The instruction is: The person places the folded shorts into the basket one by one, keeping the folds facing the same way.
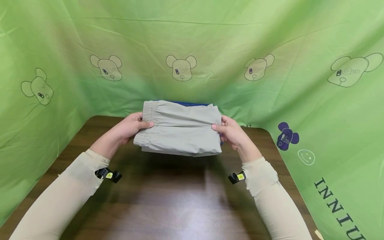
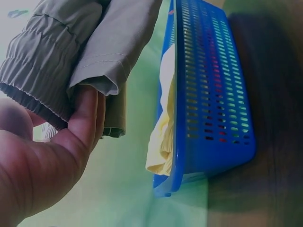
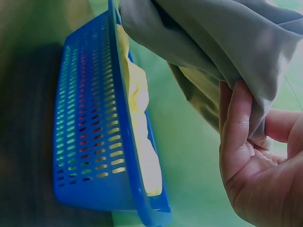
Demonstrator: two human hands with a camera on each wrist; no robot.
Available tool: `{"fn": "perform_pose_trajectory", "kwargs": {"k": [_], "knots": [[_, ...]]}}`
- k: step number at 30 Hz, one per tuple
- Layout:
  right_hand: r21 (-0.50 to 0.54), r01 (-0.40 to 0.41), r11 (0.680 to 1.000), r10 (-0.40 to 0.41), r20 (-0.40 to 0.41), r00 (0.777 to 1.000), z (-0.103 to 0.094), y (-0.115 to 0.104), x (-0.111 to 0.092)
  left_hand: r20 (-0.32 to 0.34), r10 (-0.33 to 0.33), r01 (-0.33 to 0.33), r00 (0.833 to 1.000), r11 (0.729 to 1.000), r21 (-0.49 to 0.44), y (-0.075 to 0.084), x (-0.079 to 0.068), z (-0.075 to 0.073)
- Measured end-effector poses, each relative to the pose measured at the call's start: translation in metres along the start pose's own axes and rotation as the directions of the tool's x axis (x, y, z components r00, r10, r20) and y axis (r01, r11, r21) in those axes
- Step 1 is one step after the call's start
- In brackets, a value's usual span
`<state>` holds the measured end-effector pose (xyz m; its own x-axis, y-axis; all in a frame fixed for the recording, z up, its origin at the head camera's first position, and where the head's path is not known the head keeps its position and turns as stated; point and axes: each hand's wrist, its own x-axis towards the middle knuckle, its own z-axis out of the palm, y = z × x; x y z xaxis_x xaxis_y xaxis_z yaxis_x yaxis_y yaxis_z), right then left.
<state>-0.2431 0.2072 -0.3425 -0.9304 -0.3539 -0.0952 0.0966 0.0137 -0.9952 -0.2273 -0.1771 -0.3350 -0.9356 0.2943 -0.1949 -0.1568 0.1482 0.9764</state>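
Folded grey pants with a gathered elastic edge are held up level between both hands. My left hand grips the elasticated end, thumb on top and fingers underneath. At the opposite end my right hand pinches the fabric the same way. From below, the left wrist view shows the pants in the fingers of the left hand. A blue basket stands beyond and below the pants, apart from them. Pale yellow cloth shows over its rim. The pants hide most of the basket in the head view.
The brown wooden table lies beneath the arms. Green curtain printed with bear heads encloses the back and both sides. Something red shows through the holes of the basket.
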Motion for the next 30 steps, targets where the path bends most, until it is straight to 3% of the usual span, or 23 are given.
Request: {"fn": "perform_pose_trajectory", "kwargs": {"k": [9, 30], "knots": [[0.018, -0.011, 1.000, 0.011, -0.018, 1.000, -0.002, -0.011, 0.019, -0.019, 0.008, -0.008, 1.000, 1.000, 0.013, 0.009, 0.014, -0.007], [0.002, -0.049, 0.999, 0.049, -0.086, 0.995, -0.013, -0.011, 0.056, -0.050, -0.007, 0.007, 0.999, 1.000, 0.013, 0.019, 0.054, -0.012]]}}
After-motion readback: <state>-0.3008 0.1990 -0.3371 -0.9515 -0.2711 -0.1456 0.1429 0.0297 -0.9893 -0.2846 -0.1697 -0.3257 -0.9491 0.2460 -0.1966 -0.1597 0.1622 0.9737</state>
